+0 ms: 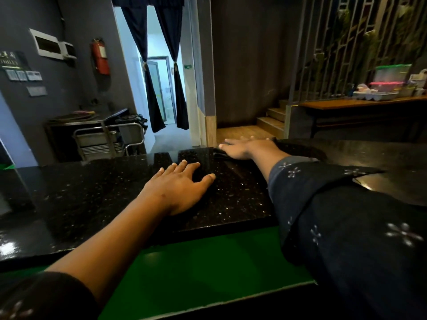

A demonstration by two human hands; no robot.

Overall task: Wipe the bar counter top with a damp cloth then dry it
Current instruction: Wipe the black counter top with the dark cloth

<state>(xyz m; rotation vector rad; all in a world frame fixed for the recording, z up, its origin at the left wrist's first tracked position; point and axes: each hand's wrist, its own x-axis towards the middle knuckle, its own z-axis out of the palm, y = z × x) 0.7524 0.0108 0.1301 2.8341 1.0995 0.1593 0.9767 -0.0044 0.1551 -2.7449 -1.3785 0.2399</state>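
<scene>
The bench (92,192), a broad slab of glossy black speckled stone, is carrying both hands: the left hand (178,185) is lying flat and spread near the bench's middle, empty, while the right hand (242,148) is pressing flat, fingers extended, on a dark, crumpled cloth (220,154) at the bench's far edge. Judging by that reach, the cloth is risking slipping over the far edge, or missing the near strip, because the polished stone is offering little grip.
</scene>
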